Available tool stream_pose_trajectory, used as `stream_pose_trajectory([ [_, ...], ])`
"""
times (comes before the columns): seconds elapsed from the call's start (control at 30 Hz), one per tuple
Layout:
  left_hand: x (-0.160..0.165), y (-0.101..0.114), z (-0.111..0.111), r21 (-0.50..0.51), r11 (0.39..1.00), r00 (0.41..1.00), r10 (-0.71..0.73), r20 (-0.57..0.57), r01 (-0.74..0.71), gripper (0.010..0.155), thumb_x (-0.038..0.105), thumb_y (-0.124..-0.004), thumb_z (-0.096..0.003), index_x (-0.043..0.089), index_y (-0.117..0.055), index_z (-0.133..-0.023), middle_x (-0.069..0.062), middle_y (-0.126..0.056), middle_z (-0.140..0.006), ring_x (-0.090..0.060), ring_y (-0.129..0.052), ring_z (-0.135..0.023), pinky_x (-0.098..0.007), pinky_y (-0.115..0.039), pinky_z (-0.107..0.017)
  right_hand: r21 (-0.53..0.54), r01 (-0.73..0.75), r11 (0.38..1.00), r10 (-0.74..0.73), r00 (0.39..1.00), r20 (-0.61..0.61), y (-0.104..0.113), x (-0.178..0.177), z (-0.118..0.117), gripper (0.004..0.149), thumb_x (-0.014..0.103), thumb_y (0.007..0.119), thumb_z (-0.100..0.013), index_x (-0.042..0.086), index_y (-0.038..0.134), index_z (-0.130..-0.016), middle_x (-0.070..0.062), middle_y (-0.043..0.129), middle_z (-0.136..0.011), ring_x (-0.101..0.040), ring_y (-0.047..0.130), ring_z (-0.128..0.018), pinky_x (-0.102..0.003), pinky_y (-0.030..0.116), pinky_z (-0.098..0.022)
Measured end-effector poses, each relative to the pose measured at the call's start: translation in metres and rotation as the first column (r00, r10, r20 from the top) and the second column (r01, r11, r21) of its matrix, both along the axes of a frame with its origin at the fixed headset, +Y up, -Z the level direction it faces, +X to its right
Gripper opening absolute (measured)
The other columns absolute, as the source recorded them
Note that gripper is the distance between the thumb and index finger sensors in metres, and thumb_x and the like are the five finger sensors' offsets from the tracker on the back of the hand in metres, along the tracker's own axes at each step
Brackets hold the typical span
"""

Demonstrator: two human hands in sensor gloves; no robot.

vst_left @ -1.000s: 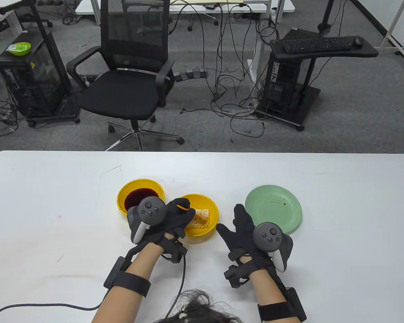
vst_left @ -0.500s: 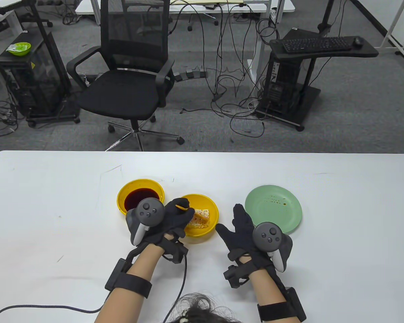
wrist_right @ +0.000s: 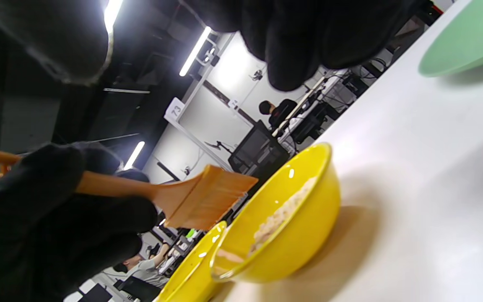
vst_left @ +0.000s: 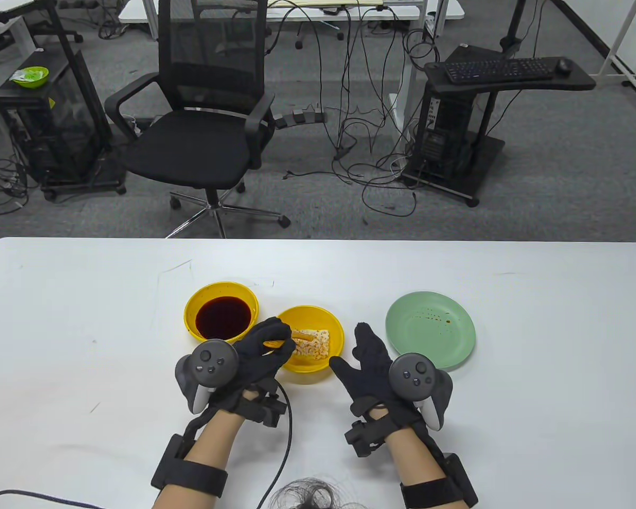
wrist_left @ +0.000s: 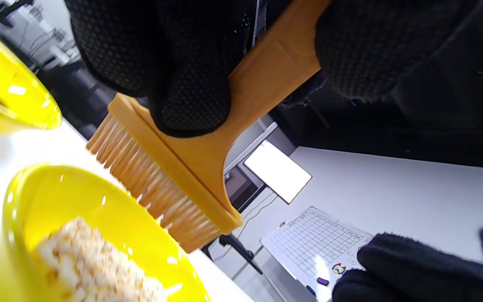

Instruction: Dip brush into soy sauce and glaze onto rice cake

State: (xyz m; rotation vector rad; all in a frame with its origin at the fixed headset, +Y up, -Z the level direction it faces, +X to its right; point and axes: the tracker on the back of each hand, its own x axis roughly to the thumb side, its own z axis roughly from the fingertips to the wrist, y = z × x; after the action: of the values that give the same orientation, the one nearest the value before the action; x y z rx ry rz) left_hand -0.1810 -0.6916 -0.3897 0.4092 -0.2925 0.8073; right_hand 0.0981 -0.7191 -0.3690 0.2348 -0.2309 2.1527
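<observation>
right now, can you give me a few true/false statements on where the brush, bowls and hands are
1. The left hand holds the brush. True.
2. The brush bristles sit in the soy sauce bowl. False: they hang above the rice cake bowl.
3. The right hand grips the green plate. False: it holds nothing, fingers spread, beside the rice cake bowl.
4. The rice cake lies in a yellow bowl. True.
5. The green plate carries dark specks. True.
</observation>
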Motion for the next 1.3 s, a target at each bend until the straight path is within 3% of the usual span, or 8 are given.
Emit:
stream_pose_trajectory([
  [0.17,0.006,0.008,0.011,0.131,0.956,0.964,-0.253,-0.088,0.263,0.041,0.050,-0.090,-0.0374,0.038,-0.090,-0.076,0.000,-0.101,-0.082,-0.020,-0.115,-0.057,-0.037,-0.093,-0.049,0.057,-0.014,0.998,0.017,0.999,-0.046,0.007,-0.016,0.007,0.080,0.057,0.079,-0.049,0.010,0.051,-0.107,-0.022,0.059,-0.110,-0.043,0.078,-0.088,-0.058,0.069,-0.061],
  [0.53,0.031,0.007,0.021,0.225,0.842,0.871,-0.473,-0.133,0.491,0.043,0.040,-0.086,-0.0413,0.036,-0.085,-0.084,-0.003,-0.100,-0.085,-0.020,-0.114,-0.062,-0.038,-0.092,-0.051,0.221,-0.007,0.975,0.023,0.997,-0.070,0.025,-0.034,0.022,0.064,0.053,0.080,-0.050,0.022,0.063,-0.104,-0.015,0.070,-0.106,-0.035,0.087,-0.084,-0.053,0.076,-0.059],
  [0.73,0.047,0.008,0.030,0.280,0.789,0.837,-0.524,-0.158,0.547,0.046,0.039,-0.085,-0.0415,0.031,-0.085,-0.087,-0.006,-0.097,-0.087,-0.023,-0.113,-0.065,-0.039,-0.092,-0.053,0.204,0.001,0.979,0.009,0.999,-0.052,0.025,-0.035,0.023,0.054,0.052,0.079,-0.050,0.020,0.078,-0.093,-0.010,0.087,-0.093,-0.030,0.098,-0.070,-0.049,0.083,-0.051],
  [1.07,0.064,0.007,0.039,0.353,0.670,0.755,-0.615,-0.228,0.652,0.048,0.039,-0.087,-0.0412,0.027,-0.084,-0.087,-0.008,-0.096,-0.089,-0.023,-0.113,-0.067,-0.038,-0.091,-0.054,0.077,0.089,0.993,-0.088,0.996,-0.017,0.019,-0.032,0.017,0.049,0.045,0.085,-0.048,0.016,0.083,-0.088,-0.001,0.105,-0.065,-0.016,0.109,-0.041,-0.040,0.091,-0.034],
  [1.3,0.064,0.008,0.038,0.356,0.669,0.755,-0.614,-0.229,0.652,0.048,0.041,-0.086,-0.0417,0.030,-0.083,-0.088,-0.006,-0.095,-0.090,-0.021,-0.111,-0.069,-0.038,-0.091,-0.055,-0.065,0.283,0.957,-0.283,0.959,0.012,0.012,-0.028,0.014,0.049,0.039,0.091,-0.046,0.012,0.083,-0.086,-0.002,0.107,-0.056,-0.012,0.109,-0.033,-0.037,0.093,-0.031],
])
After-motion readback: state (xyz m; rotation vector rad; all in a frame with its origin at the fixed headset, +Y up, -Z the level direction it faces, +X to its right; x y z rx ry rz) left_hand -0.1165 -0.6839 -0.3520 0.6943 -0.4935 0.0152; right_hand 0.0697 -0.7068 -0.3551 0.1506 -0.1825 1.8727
